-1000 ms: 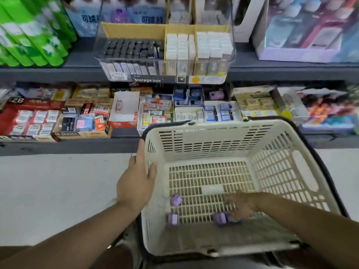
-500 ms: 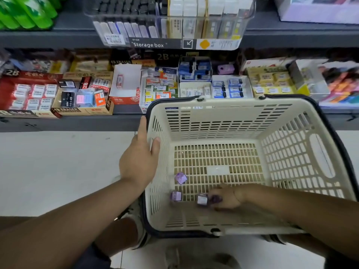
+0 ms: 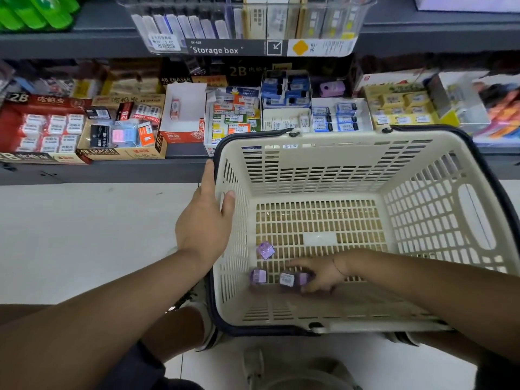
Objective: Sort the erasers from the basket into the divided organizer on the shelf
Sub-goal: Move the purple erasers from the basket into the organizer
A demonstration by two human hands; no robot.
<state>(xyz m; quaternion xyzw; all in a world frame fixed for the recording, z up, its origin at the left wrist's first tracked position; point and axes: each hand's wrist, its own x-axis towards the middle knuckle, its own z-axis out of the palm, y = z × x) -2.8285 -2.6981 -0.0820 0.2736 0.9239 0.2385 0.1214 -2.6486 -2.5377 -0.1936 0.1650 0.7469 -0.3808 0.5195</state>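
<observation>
A cream plastic basket (image 3: 309,170) with a dark rim stands on the floor before the shelf. On its slatted bottom lie small purple erasers: one (image 3: 265,250) loose, one (image 3: 258,276) nearer the left wall. My right hand (image 3: 320,273) is down inside the basket, fingers curled round two more purple erasers (image 3: 289,278). My left hand (image 3: 204,220) grips the basket's left rim, thumb inside. The clear divided organizer (image 3: 242,23), labelled "Storage box", sits on the upper shelf, filled with rows of erasers.
The lower shelf (image 3: 112,173) carries several open eraser boxes, among them a red 2B box (image 3: 42,128) and a 4B box (image 3: 121,136). Green packs (image 3: 36,12) sit top left. A pale floor (image 3: 84,235) lies left of the basket; my shoes (image 3: 205,327) are beneath.
The view has tilted downward, so shelf and basket sit higher in frame. My right hand slid left along the basket bottom and gathered purple erasers. My left hand stays on the rim.
</observation>
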